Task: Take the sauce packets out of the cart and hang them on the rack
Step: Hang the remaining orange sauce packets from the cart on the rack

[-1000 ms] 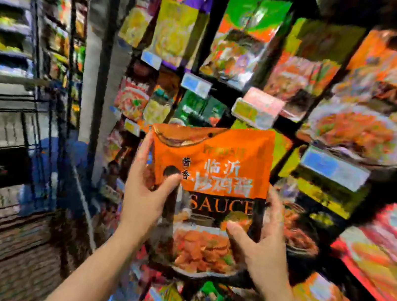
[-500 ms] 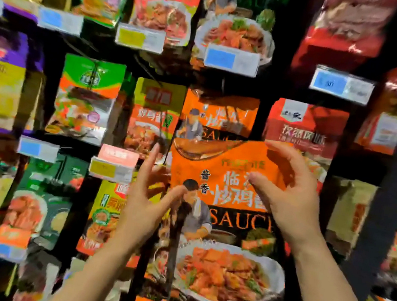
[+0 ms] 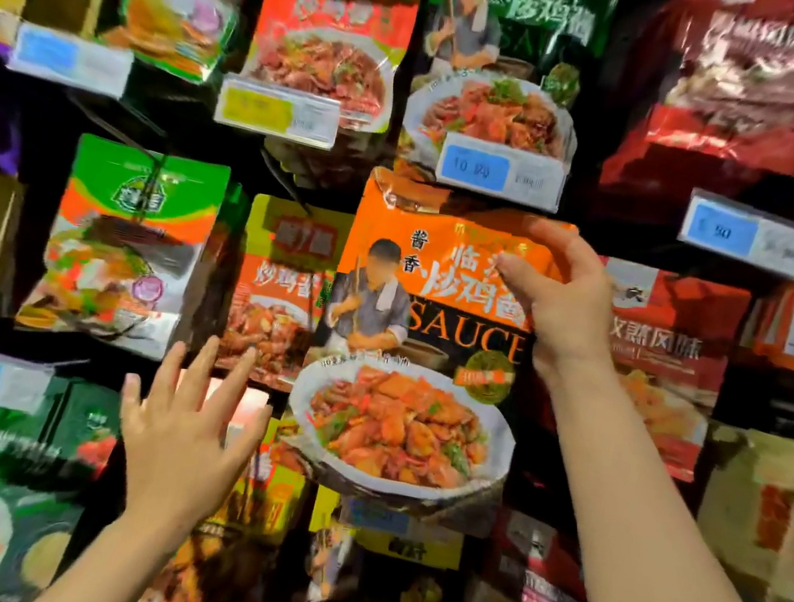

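An orange sauce packet [image 3: 420, 356] printed with "SAUCE" and a plate of chicken hangs upright in the middle of the rack. My right hand [image 3: 559, 300] pinches its upper right part, thumb on the front and fingers curled over the top edge. My left hand [image 3: 185, 428] hovers lower left of the packet with fingers spread and straight, apart from it and holding nothing. The hook that carries the packet is hidden behind it. The cart is out of sight.
The rack is packed with hanging packets: a green-topped one [image 3: 127, 247] at left, a red one [image 3: 660, 363] at right, a green sauce packet [image 3: 507, 53] above. Price tags [image 3: 501, 174] stick out on the peg ends in front of the packets.
The packet has risen to the rack's middle row. My left hand let go of it and dropped away to the lower left; my right hand moved to its top right corner.
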The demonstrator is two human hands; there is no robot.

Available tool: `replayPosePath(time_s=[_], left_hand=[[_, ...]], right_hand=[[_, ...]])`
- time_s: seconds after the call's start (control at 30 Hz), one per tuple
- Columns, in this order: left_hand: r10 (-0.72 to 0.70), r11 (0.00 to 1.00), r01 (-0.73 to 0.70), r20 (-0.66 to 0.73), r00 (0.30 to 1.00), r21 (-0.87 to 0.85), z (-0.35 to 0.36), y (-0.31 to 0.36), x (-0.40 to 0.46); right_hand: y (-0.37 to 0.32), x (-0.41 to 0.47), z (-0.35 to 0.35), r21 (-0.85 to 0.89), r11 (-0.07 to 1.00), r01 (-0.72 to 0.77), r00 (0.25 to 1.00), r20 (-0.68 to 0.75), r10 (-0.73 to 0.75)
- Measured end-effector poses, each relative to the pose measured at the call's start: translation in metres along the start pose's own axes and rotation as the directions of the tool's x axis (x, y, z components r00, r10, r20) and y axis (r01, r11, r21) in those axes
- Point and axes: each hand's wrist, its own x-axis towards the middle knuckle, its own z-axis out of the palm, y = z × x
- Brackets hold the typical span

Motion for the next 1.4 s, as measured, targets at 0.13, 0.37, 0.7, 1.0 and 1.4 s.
replayPosePath(time_s=[0.13, 0.37, 0.7, 1.0, 1.4], left_hand=[[0.012, 1.0, -0.013, 0.025, 1.0, 0.008, -0.002, 0.001, 0.0], [0.007, 1.0, -0.009, 0.066, 0.998, 0.028, -0.001, 0.0, -0.001], [-0.007, 1.0, 0.005, 0.084, 0.996, 0.02, -0.001, 0.001, -0.002], [0.0, 1.0, 0.0, 0.078, 0.997, 0.007, -0.001, 0.001, -0.002], [0.025, 1.0, -0.024, 0.082, 0.996, -0.017, -0.001, -0.002, -0.002]], right_hand=[[-0.002, 0.006, 0.001, 0.104, 0.994, -0.024, 0.999, -0.024, 0.027], [-0.004, 0.001, -0.007, 0.107, 0.988, -0.108, 0.994, 0.028, 0.106], [0.014, 0.002, -0.001, -0.545, 0.837, 0.054, 0.997, -0.012, -0.073], [0.045, -0.082, 0.034, -0.831, 0.115, 0.544, 0.834, 0.521, -0.18], [0.102, -0.052, 0.037, -0.861, 0.063, 0.506, 0.861, 0.499, -0.094]])
